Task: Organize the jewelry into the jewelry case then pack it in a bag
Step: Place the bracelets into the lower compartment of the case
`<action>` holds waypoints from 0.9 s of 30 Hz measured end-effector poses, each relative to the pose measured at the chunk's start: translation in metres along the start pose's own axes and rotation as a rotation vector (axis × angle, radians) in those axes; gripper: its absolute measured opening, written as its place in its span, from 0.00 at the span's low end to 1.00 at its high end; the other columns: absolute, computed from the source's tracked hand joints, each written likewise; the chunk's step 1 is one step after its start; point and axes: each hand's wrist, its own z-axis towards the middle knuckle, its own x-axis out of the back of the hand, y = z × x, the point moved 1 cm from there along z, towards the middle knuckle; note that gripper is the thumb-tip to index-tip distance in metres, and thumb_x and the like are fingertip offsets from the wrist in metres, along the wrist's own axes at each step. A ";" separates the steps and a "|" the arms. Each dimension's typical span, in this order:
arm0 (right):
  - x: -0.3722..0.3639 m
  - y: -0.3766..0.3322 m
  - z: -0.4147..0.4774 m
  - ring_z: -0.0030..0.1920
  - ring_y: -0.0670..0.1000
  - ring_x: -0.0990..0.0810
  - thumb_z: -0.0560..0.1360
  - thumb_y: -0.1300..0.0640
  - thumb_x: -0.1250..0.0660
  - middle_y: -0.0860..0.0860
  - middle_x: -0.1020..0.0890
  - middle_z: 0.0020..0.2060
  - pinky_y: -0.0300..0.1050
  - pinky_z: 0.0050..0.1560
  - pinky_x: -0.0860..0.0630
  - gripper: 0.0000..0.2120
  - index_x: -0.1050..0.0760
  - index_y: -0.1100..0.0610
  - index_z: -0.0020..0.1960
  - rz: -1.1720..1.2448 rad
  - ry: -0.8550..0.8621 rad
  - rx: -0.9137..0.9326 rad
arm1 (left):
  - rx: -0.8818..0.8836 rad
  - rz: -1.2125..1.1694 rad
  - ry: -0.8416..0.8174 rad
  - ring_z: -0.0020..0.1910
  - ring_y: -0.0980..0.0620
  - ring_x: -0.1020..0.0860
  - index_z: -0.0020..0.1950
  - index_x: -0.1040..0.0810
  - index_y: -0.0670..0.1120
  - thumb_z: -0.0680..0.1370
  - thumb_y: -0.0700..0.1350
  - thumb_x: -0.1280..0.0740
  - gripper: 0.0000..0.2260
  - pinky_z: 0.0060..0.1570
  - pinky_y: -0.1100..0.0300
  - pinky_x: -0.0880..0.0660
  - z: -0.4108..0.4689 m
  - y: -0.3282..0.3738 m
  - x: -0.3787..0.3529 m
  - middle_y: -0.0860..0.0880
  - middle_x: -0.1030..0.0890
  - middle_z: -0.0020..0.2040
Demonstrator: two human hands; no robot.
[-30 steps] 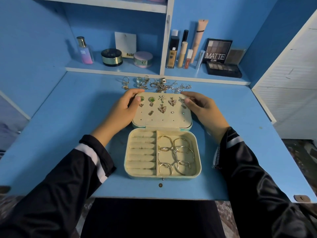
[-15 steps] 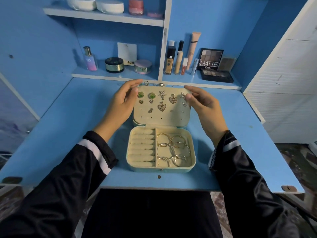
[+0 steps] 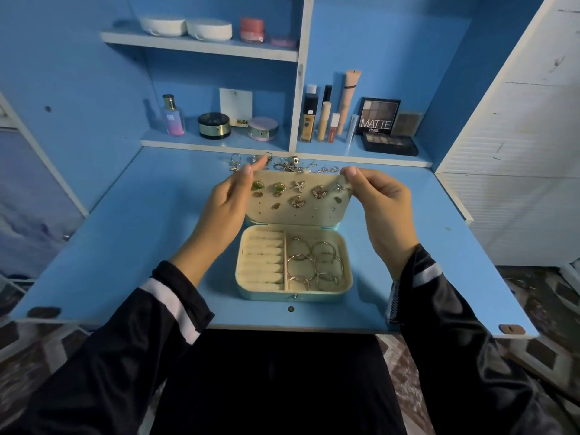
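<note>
1. Head view showed an open case (image 3: pixel 266 295) on the desk (image 3: pixel 131 246), with its lid (image 3: pixel 301 211) raised to stand roughly upright on the hinge at the case's far side.
2. The left hand (image 3: pixel 224 211) pinched the lid's upper left corner. Its thumb was on the inner face and its fingers, fairly straight, were behind.
3. The right hand (image 3: pixel 384 208) pinched the lid's upper right corner. Its thumb was in front and its other fingers were curled behind.
4. The lid's inner panel carried earrings (image 3: pixel 297 200) pinned in two rows: two green ones at the left, then star and winged shapes, with small studs among them.
5. A divider split the case's base into two compartments.
6. The left compartment held padded rolls (image 3: pixel 262 262) lying side by side.
7. The right compartment held several thin hoops (image 3: pixel 314 265), overlapping one another.
8. Loose jewelry (image 3: pixel 288 164) lay in a line on the desk just behind the case, partly hidden by the lid's top edge.
9. Farther behind the case, a shelf (image 3: pixel 213 145) held a bottle, jars, tubes and a palette (image 3: pixel 378 117) marked MATTE.
</note>
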 end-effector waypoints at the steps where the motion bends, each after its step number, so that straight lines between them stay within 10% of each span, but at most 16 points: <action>1: 0.000 0.000 -0.004 0.47 0.50 0.19 0.76 0.57 0.30 0.55 0.16 0.43 0.46 0.57 0.23 0.09 0.18 0.63 0.47 0.007 -0.002 -0.007 | -0.009 -0.014 -0.012 0.68 0.66 0.31 0.72 0.29 0.58 0.84 0.58 0.50 0.19 0.72 0.63 0.38 -0.006 0.002 -0.001 0.70 0.23 0.60; 6: 0.007 -0.001 -0.028 0.50 0.45 0.18 0.77 0.55 0.32 0.51 0.15 0.47 0.35 0.52 0.24 0.10 0.18 0.60 0.53 -0.091 -0.059 -0.048 | 0.018 -0.030 -0.063 0.72 0.64 0.34 0.73 0.31 0.54 0.84 0.57 0.51 0.21 0.76 0.55 0.40 -0.031 0.000 -0.001 0.58 0.28 0.72; 13: 0.021 0.006 -0.056 0.52 0.31 0.22 0.80 0.60 0.40 0.33 0.18 0.47 0.25 0.51 0.28 0.15 0.29 0.57 0.67 -0.258 -0.306 -0.125 | 0.126 0.023 -0.231 0.72 0.74 0.44 0.77 0.42 0.60 0.82 0.61 0.53 0.23 0.65 0.81 0.47 -0.065 -0.004 0.005 0.64 0.41 0.77; 19: 0.038 0.023 -0.063 0.64 0.66 0.28 0.72 0.32 0.35 0.71 0.32 0.63 0.69 0.64 0.34 0.28 0.32 0.38 0.69 -0.446 -0.481 -0.205 | 0.176 0.063 -0.382 0.73 0.75 0.53 0.77 0.52 0.63 0.81 0.60 0.52 0.24 0.66 0.82 0.53 -0.081 -0.015 0.014 0.66 0.52 0.78; 23: 0.044 0.024 -0.065 0.55 0.41 0.22 0.68 0.31 0.32 0.48 0.21 0.62 0.41 0.62 0.27 0.41 0.37 0.47 0.75 -0.481 -0.513 -0.199 | 0.183 0.176 -0.463 0.72 0.77 0.55 0.77 0.55 0.62 0.79 0.57 0.50 0.27 0.65 0.82 0.55 -0.083 -0.018 0.020 0.68 0.55 0.77; 27: 0.047 0.025 -0.066 0.69 0.42 0.30 0.71 0.37 0.30 0.42 0.26 0.67 0.53 0.72 0.34 0.39 0.39 0.48 0.76 -0.505 -0.541 -0.209 | 0.196 0.248 -0.485 0.71 0.78 0.55 0.79 0.57 0.58 0.79 0.57 0.47 0.31 0.65 0.82 0.55 -0.082 -0.019 0.024 0.68 0.56 0.76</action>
